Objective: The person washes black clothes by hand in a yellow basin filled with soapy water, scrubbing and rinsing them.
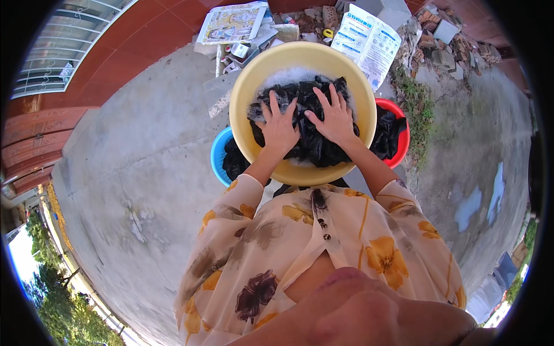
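Left hand (280, 126), right hand (336, 122), both spread wide on black fabric (314, 151) inside yellow basin (242, 109), which I observe partly hiding blue tub (217, 153) left of it, red tub (404, 140) right.

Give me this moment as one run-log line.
left hand: open on black fabric | right hand: likewise | container: yellow basin, white suds | flanking: blue basin, red basin
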Demonstrator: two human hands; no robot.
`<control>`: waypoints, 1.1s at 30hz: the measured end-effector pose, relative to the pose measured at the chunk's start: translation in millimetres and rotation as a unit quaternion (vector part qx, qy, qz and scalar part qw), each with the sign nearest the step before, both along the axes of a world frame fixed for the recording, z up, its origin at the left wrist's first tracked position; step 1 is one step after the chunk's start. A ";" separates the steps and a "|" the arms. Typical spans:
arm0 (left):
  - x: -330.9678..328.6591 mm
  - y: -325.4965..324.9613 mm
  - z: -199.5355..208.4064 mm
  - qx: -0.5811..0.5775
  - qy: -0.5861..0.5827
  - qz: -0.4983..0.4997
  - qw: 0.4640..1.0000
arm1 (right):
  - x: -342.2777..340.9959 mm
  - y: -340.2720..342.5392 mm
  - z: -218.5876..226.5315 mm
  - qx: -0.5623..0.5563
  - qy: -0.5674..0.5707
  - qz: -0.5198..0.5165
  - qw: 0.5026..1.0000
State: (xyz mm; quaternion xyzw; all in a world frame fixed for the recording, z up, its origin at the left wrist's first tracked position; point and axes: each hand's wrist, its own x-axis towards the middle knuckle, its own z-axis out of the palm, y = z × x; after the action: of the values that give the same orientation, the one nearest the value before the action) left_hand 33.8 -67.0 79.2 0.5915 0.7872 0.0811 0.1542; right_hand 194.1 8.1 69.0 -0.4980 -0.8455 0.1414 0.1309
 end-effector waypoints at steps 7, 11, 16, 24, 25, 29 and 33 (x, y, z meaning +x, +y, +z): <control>-0.8 51.6 -49.3 -0.051 0.070 -0.054 0.995 | -31.8 44.0 -18.6 -0.025 -0.109 0.006 0.994; -18.3 81.9 -71.5 -0.026 0.023 -0.042 0.999 | -40.6 71.3 -29.2 -0.156 -0.150 -0.011 0.976; -34.6 106.4 -100.8 -0.013 -0.134 0.004 0.991 | -39.1 70.1 -47.7 -0.104 -0.004 -0.101 0.989; -27.9 82.4 28.4 0.275 -0.621 0.256 0.688 | -7.2 42.6 18.7 -0.032 0.327 0.026 0.944; -27.5 69.7 27.9 0.298 -0.604 0.210 0.709 | 0.4 32.5 30.2 -0.059 0.344 0.032 0.937; -10.0 9.3 41.6 0.262 -0.151 0.069 0.951 | 4.8 4.4 49.2 -0.118 0.255 -0.045 0.959; 0.4 -12.0 3.2 0.025 -0.019 0.027 0.999 | -7.9 1.9 10.1 -0.018 0.002 0.037 0.999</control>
State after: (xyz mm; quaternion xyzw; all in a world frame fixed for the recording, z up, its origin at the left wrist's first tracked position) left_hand 34.2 -79.0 82.4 0.5723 0.7975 0.1162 0.1514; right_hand 186.1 10.0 79.1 -0.4686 -0.8603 0.1621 0.1182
